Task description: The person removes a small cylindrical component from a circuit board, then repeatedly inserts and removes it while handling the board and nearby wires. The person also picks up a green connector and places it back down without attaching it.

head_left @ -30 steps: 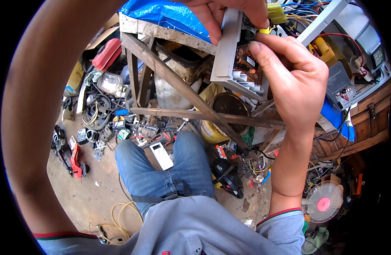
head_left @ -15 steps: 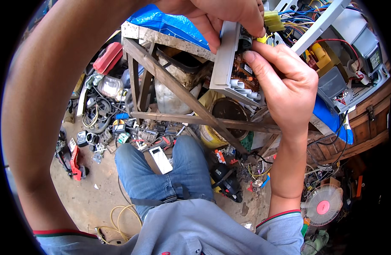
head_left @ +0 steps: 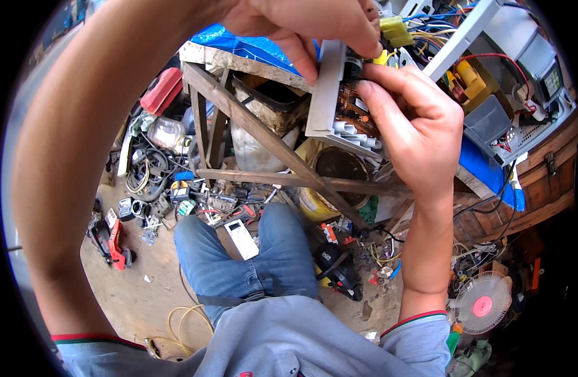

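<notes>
A grey plastic panel [head_left: 325, 97] carries a brown circuit board [head_left: 350, 113] with white plastic posts along its lower end. From above, my left hand [head_left: 308, 31] closes around the panel's upper part, one fingertip against its outer side and others by the board. My right hand [head_left: 418, 122] pinches with thumb and forefinger at a dark cylindrical part [head_left: 352, 66] on the board. Just beyond the fingers is a yellow connector [head_left: 397, 31]. The panel's top end is hidden behind my hands.
An opened appliance casing [head_left: 518, 147] with loose wires stands right, on a blue sheet [head_left: 514, 196]. Below are a wooden brace [head_left: 264, 125], a dirty bucket [head_left: 314, 204] and scattered parts. A white rectangular piece [head_left: 241, 240] lies between my knees; a fan [head_left: 482, 305] sits lower right.
The panel and both hands have shifted slightly left and the panel's lower end sits a little lower. Both hands keep about the same hold.
</notes>
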A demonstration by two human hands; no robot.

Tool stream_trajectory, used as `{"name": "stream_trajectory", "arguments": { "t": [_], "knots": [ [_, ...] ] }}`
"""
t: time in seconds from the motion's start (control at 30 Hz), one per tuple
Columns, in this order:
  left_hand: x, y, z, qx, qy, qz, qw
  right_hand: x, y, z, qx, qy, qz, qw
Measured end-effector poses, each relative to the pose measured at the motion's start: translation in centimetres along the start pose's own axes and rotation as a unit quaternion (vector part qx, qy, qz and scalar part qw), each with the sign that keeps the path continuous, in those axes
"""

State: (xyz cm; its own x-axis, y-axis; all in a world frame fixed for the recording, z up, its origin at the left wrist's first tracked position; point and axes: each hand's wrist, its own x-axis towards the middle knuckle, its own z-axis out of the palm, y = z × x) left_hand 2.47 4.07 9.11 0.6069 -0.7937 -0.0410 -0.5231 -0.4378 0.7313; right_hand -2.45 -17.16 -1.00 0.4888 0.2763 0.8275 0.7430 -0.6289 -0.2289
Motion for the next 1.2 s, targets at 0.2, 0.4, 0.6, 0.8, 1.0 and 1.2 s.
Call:
{"name": "stream_trajectory", "arguments": {
  "t": [0.2,0.4,0.6,0.8,1.0,1.2],
  "knots": [
    [0.8,-0.5,0.1,-0.007,0.008,-0.024,1.0,-0.1,0.1,0.1,0.054,-0.007,0.066,0.996],
    [0.8,0.0,-0.3,-0.018,-0.004,-0.043,0.999,-0.3,0.1,0.2,0.1,0.01,0.096,0.99],
    [1.7,0.3,0.2,0.026,0.053,-0.125,0.99,-0.1,-0.1,0.3,0.108,0.012,0.108,0.988],
    [1.4,-2.3,1.0,-0.013,0.09,0.026,0.996,-0.1,-0.3,0.2,0.129,-0.007,0.162,0.978],
    [1.6,-2.9,0.3,-0.033,0.084,0.02,0.996,-0.6,-0.1,0.4,0.077,0.035,0.084,0.993],
    [1.6,-2.5,0.1,-0.05,0.051,0.02,0.997,-0.7,0.8,0.7,-0.007,0.058,-0.059,0.997]
  ]
}}
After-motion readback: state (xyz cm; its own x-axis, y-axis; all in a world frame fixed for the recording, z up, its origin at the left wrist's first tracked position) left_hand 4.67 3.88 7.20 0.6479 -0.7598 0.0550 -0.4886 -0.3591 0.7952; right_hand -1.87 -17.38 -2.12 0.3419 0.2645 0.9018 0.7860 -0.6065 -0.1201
